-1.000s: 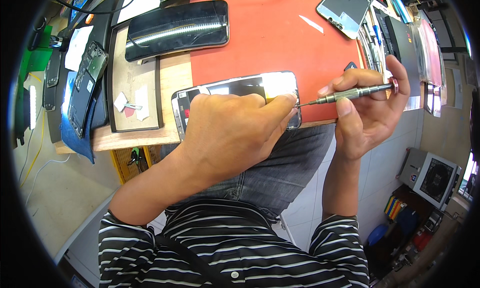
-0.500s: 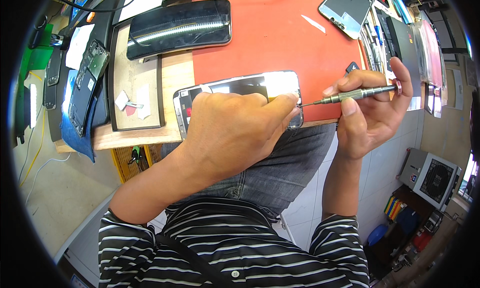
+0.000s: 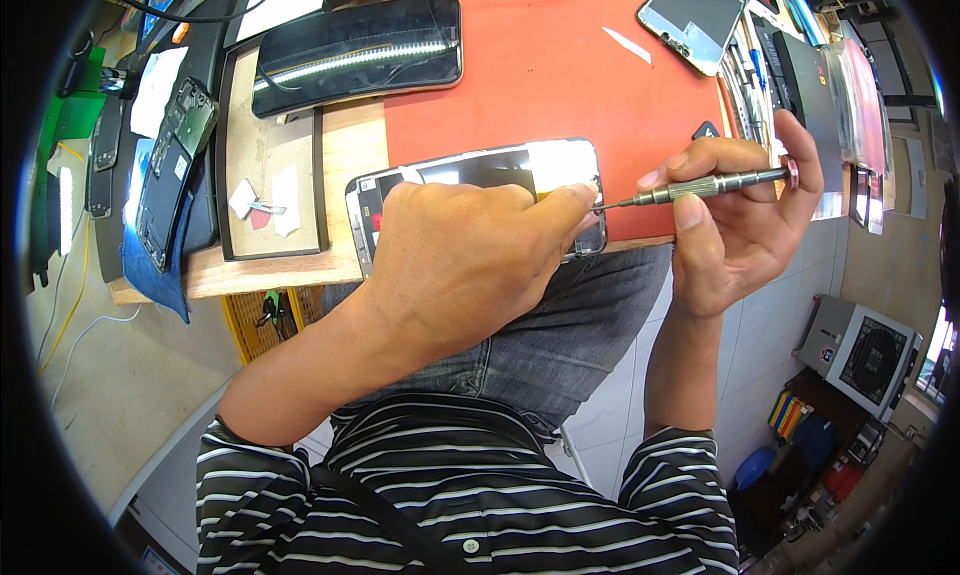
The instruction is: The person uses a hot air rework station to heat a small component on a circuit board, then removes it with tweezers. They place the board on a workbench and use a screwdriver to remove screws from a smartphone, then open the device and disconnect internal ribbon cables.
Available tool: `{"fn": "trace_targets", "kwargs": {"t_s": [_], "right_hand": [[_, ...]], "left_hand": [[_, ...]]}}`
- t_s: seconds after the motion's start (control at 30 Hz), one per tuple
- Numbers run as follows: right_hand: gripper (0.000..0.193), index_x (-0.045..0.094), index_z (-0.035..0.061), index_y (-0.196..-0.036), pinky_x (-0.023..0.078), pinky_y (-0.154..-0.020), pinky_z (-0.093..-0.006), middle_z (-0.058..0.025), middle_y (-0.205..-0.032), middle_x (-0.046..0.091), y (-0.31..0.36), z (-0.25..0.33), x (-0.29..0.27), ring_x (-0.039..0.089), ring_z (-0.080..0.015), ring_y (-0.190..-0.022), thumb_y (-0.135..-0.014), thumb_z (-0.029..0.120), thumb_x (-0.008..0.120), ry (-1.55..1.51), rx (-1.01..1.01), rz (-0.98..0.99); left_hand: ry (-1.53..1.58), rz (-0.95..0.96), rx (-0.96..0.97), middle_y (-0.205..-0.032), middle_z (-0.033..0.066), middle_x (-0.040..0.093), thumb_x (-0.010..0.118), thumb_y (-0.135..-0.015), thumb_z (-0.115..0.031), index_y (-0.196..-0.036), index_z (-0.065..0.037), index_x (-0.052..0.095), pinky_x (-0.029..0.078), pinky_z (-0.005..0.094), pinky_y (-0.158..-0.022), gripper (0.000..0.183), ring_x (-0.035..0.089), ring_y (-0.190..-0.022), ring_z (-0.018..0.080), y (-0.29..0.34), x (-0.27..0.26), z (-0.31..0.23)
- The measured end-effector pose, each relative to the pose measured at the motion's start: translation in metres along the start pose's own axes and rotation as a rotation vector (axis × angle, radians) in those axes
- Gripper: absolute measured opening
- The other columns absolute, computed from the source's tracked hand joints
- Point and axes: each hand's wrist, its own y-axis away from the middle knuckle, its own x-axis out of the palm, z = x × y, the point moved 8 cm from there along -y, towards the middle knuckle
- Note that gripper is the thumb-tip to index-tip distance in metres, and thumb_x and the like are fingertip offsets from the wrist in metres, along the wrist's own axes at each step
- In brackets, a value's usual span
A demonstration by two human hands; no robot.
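Note:
An opened phone (image 3: pixel 470 169) lies at the table's near edge, its inside parts facing up. My left hand (image 3: pixel 465 240) rests over it, covering much of its near side. The fingers of that hand are closed, with thumb and index finger pressed together near the phone's right end; what is between them is hidden. My right hand (image 3: pixel 740 225) holds a thin silver precision screwdriver (image 3: pixel 705 187) with a knurled grip and a reddish end cap. The screwdriver lies nearly level, its tip at the phone's right end, close to my left fingertips.
An orange-red mat (image 3: pixel 540 85) covers the table's middle. Beyond the phone lies a black screen (image 3: pixel 360 57), partly over a shallow tray (image 3: pixel 270 160). A dismantled phone (image 3: pixel 178 175) sits at the left, and another phone part (image 3: pixel 690 23) at the far right, beside several tools.
The screwdriver and my right fingers have shifted very slightly left. My left hand and the phone stay almost where they were.

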Motion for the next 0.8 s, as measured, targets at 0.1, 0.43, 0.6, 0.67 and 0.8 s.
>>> {"fn": "trace_targets", "kwargs": {"t_s": [0.1,0.43,0.6,0.67,0.8], "right_hand": [[0.078,0.025,-0.0066,-0.152,0.064,-0.076,-0.039,-0.0192,-0.094,0.067,0.0001,0.0001,-0.0001,0.069,-0.0248,-0.078,-0.088,0.0,0.069,-0.005,-0.002,0.007],[0.078,0.024,-0.0061,-0.153,0.064,-0.076,-0.039,-0.0196,-0.094,0.067,0.0005,0.0004,0.0,0.07,-0.0251,-0.079,-0.088,-0.002,0.067,0.004,-0.004,0.018],[0.077,0.024,-0.0063,-0.153,0.064,-0.076,-0.039,-0.0198,-0.094,0.067,0.0001,0.0014,0.0014,0.07,-0.0249,-0.079,-0.089,-0.002,0.067,0.012,-0.007,0.019],[0.077,0.024,-0.0065,-0.153,0.065,-0.076,-0.0391,-0.0198,-0.094,0.067,0.0,0.0013,0.0012,0.07,-0.0248,-0.079,-0.089,-0.002,0.067,0.013,-0.011,0.018],[0.077,0.025,-0.0066,-0.153,0.065,-0.075,-0.0391,-0.0198,-0.094,0.067,-0.0004,0.0014,0.0006,0.069,-0.0245,-0.078,-0.089,-0.001,0.067,0.01,-0.021,0.024]], "left_hand": [[0.007,-0.007,0.005,-0.06,0.0022,0.06,0.08,-0.09,-0.023,-0.11,-0.017,0.078,0.039,0.0359,-0.044,0.021,0.058,-0.048,0.0201,0.0004,0.0003,0.0003],[-0.009,-0.006,0.011,-0.061,0.0024,0.062,0.079,-0.091,-0.023,-0.109,-0.017,0.079,0.04,0.0353,-0.044,0.019,0.059,-0.048,0.0195,0.0008,0.0011,0.0003],[-0.017,-0.012,0.007,-0.061,0.0021,0.062,0.079,-0.09,-0.023,-0.109,-0.017,0.079,0.039,0.0351,-0.044,0.019,0.059,-0.048,0.0192,0.0006,0.0008,-0.0004],[-0.025,-0.025,0.015,-0.059,0.0013,0.061,0.076,-0.091,-0.025,-0.106,-0.017,0.077,0.04,0.0353,-0.043,0.017,0.06,-0.047,0.0192,0.0009,0.0009,-0.0007],[-0.022,-0.066,0.035,-0.056,-0.0002,0.059,0.071,-0.094,-0.029,-0.102,-0.017,0.074,0.042,0.0357,-0.04,0.014,0.061,-0.046,0.0191,0.0014,0.0015,-0.0006]]}}
